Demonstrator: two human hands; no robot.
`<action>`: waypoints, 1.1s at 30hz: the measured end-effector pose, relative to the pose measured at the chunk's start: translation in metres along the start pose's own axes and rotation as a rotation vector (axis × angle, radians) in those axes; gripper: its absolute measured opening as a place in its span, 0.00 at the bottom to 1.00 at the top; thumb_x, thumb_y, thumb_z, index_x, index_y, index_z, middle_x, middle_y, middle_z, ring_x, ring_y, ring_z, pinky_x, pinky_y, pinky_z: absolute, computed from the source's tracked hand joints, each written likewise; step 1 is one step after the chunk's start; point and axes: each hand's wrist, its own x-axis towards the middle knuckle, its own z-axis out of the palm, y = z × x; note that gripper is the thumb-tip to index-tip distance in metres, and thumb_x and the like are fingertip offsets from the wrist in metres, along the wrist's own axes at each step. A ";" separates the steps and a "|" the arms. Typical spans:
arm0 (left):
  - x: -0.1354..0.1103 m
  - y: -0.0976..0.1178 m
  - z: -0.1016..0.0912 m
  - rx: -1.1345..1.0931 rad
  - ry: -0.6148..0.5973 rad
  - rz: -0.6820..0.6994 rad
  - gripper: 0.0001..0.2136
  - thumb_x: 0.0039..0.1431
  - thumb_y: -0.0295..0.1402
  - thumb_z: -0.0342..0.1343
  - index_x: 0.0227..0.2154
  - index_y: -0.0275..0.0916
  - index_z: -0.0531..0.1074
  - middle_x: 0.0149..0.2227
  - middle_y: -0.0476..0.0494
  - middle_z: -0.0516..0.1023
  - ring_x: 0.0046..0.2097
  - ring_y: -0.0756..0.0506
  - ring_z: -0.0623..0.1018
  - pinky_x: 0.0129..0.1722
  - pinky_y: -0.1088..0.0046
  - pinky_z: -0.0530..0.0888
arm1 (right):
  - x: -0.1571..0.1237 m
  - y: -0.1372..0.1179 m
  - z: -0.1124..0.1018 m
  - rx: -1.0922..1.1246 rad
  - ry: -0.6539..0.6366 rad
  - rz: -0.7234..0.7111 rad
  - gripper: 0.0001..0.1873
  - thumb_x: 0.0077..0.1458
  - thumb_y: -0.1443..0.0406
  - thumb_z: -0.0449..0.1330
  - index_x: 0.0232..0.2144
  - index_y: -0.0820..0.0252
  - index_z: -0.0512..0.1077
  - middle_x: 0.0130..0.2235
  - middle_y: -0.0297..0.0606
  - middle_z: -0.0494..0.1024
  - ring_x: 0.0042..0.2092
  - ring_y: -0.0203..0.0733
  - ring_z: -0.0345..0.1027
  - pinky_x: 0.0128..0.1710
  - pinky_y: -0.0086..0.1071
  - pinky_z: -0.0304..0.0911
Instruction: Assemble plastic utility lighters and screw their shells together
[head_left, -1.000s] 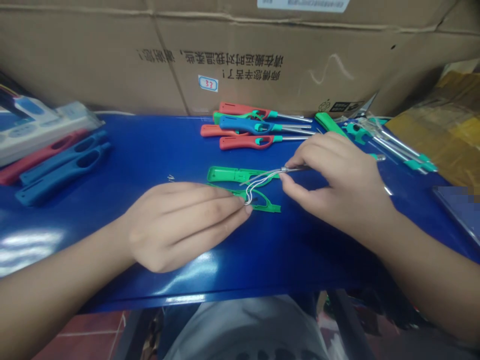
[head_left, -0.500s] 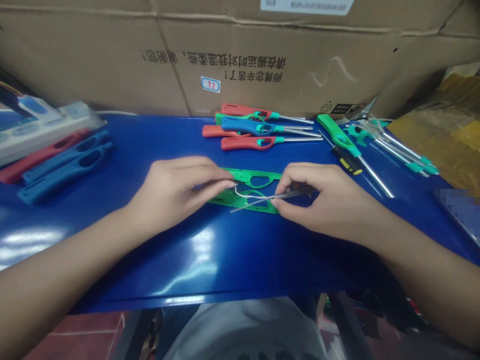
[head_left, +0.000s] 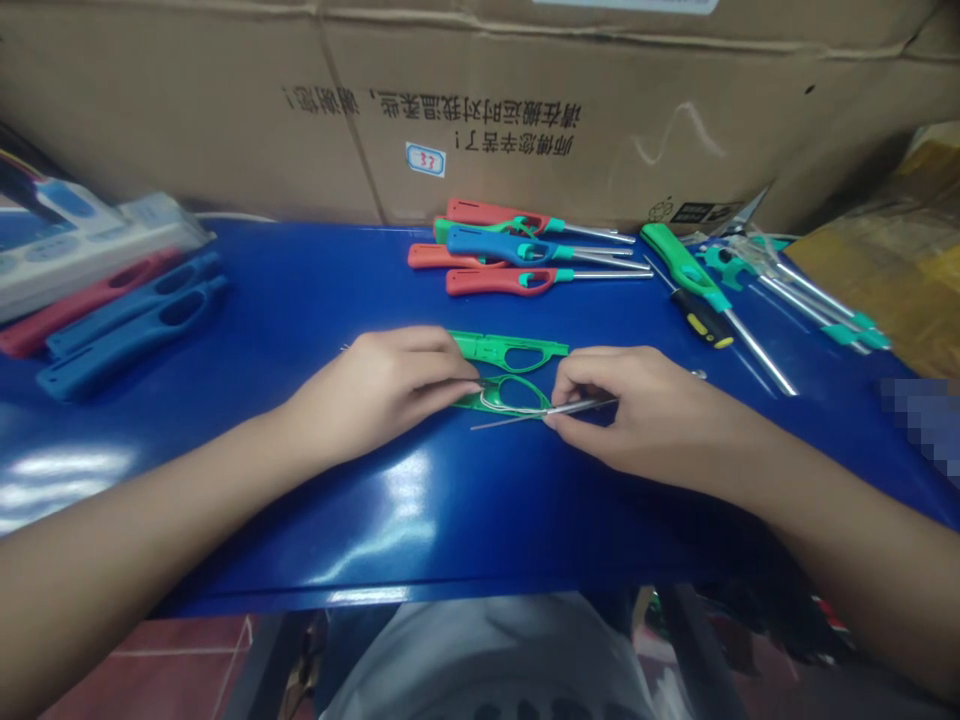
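Green plastic under both hands: two shell halves. The near shell [head_left: 504,398] sits between the fingertips, and the far shell [head_left: 510,350] lies just beyond it, apart from it. Left hand [head_left: 390,392] has its fingers narrow, pinched on the near shell's left end. Right hand [head_left: 637,412] has thumb and forefinger closed on one thin metal tube [head_left: 581,407] at the shell's right end. One white wire [head_left: 496,404] loops inside the near shell, between the two sets of fingertips. Beyond the fingers lie five finished lighters [head_left: 517,262]: three red, one blue, one green. Right of them is one screwdriver [head_left: 703,322] with a black and yellow grip, then teal-tipped tubes [head_left: 810,295], count unclear. Far left of the left hand are two blue shells [head_left: 127,325] and one red shell [head_left: 67,318]. All of it rests on the blue table [head_left: 315,290], with a cardboard box [head_left: 225,110] behind.
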 end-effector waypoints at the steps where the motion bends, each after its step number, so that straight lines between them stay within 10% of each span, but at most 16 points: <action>1: 0.000 0.000 0.002 0.000 0.019 0.004 0.07 0.68 0.32 0.59 0.41 0.35 0.81 0.40 0.42 0.81 0.40 0.47 0.81 0.43 0.73 0.76 | 0.000 0.000 0.000 -0.014 -0.002 0.003 0.06 0.56 0.63 0.61 0.28 0.55 0.70 0.32 0.30 0.75 0.34 0.37 0.66 0.33 0.33 0.55; 12: 0.003 -0.001 0.012 -0.033 0.084 -0.008 0.07 0.66 0.32 0.61 0.38 0.34 0.82 0.37 0.43 0.82 0.38 0.48 0.81 0.40 0.76 0.76 | 0.000 0.003 -0.006 -0.107 0.043 0.033 0.04 0.55 0.63 0.61 0.29 0.55 0.71 0.33 0.32 0.77 0.37 0.41 0.68 0.34 0.34 0.56; 33: -0.002 0.017 -0.005 0.134 -0.237 -0.115 0.17 0.72 0.38 0.50 0.57 0.40 0.76 0.49 0.39 0.75 0.42 0.44 0.80 0.43 0.65 0.78 | 0.004 0.006 -0.005 -0.124 0.023 0.026 0.06 0.57 0.65 0.61 0.27 0.57 0.71 0.33 0.33 0.76 0.36 0.40 0.67 0.35 0.34 0.56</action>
